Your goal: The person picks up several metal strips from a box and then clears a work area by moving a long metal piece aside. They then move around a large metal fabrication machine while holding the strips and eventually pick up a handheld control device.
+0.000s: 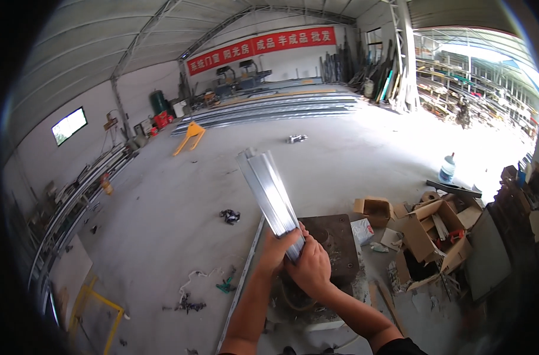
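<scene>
A short length of silvery metal profile (268,192), ribbed along its sides, slants up and away in front of me; it may be several pieces side by side. My left hand (276,249) is closed round its near end from the left. From the right, my right hand (311,266) grips the same end, its fingers wrapped over it beside the left hand. The lowest end is partly hidden by the hands. Beneath them stands a dark, dusty metal machine plate (344,228), apart from the profile.
Open cardboard boxes (430,234) stand to the right, by a blue water bottle (447,170). A long thin rail (241,287) runs left of the machine. Dark scraps (230,216) litter the floor. Farther off are a yellow pallet jack (189,139) and long metal profiles (269,109).
</scene>
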### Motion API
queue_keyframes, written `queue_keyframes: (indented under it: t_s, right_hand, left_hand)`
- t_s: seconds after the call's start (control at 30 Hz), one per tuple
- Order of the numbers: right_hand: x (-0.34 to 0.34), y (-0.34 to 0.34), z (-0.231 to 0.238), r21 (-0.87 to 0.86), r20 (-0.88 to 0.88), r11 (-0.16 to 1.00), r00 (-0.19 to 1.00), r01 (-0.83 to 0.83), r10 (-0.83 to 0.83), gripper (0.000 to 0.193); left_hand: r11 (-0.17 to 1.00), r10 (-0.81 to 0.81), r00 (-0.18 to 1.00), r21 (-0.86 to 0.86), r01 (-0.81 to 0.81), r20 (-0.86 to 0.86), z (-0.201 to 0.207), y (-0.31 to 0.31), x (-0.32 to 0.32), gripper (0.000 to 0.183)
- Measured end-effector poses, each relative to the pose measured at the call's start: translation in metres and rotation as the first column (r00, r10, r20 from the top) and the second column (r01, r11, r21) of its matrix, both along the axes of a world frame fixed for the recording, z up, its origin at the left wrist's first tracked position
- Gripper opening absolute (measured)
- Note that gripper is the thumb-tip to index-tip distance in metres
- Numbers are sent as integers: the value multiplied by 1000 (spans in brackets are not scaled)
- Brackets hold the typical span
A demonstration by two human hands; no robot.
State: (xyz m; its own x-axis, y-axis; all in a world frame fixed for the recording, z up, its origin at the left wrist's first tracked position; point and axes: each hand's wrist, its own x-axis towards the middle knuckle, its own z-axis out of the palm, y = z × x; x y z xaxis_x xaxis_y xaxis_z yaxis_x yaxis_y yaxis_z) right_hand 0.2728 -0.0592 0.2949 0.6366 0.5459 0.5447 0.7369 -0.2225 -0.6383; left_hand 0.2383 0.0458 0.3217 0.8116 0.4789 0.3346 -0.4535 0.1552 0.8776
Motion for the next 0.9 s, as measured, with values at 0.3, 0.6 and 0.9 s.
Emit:
queue_keyframes:
  t_s: [0.3, 0.6, 0.9]
  right_hand:
    - [-15, -69, 35, 70, -274, 824, 783, -562, 558, 31]
    - [-56, -72, -5, -145, -213, 876, 879, -460, 426, 13]
    - [-136, -61, -38, 166, -344, 967, 907, -194, 241, 12]
  left_hand:
    - [808, -4, 989, -583, 89, 145, -25, -22, -70, 29]
    - [820, 76, 991, -559, -124, -108, -75, -44, -131, 32]
    - [675, -141, 989, -734, 74, -30, -111, 0, -188, 39]
